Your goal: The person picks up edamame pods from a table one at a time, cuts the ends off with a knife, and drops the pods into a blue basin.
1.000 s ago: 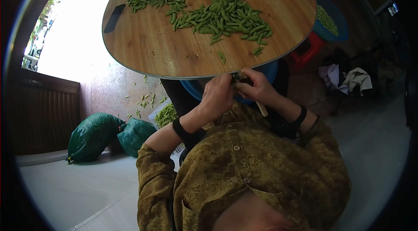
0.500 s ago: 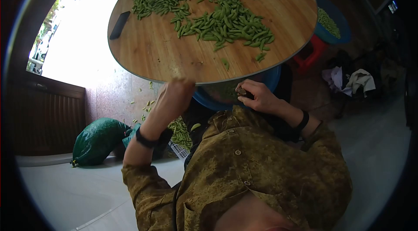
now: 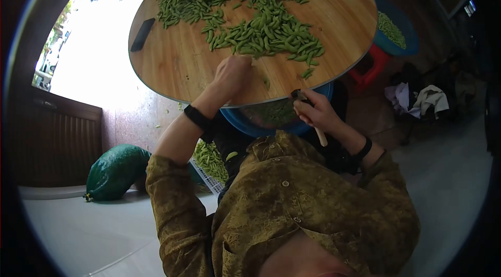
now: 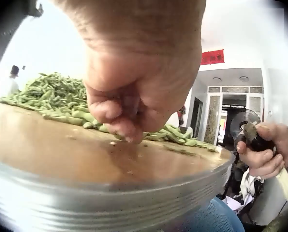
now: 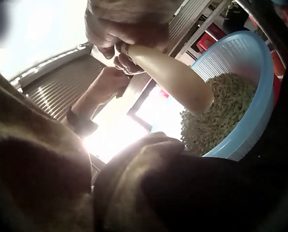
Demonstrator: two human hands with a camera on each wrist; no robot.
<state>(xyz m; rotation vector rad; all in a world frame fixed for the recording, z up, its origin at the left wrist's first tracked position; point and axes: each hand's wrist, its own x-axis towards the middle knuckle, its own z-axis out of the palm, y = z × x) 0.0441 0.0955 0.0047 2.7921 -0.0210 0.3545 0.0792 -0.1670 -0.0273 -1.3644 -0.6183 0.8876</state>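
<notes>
Green bean pods [image 3: 271, 32] are heaped over the round wooden table [image 3: 172, 63]. My left hand [image 3: 233, 76] is low over the tabletop at the near edge of the heap. Its fingers [image 4: 122, 128] are curled, with the tips right at the wood and pods behind them; the front fingers are hidden, so I cannot tell whether they grip a pod. At the table's near edge my right hand [image 3: 317, 111] grips a tool with a pale handle [image 5: 173, 79] and a dark head [image 3: 296, 93]. A single pod [image 3: 266, 84] lies between the hands.
Below the table edge sits a blue basin [image 3: 237, 120], with small green pieces [image 5: 221, 106] inside. A white crate [image 3: 214, 185] of pods stands at left, near a green sack [image 3: 117, 172]. A black flat object [image 3: 142, 34] lies on the table. Another blue basin [image 3: 407, 32] is at right.
My hands were together at the table edge; the left hand swung left, then came forward over the tabletop to the pods. My right hand kept the tool near the edge.
</notes>
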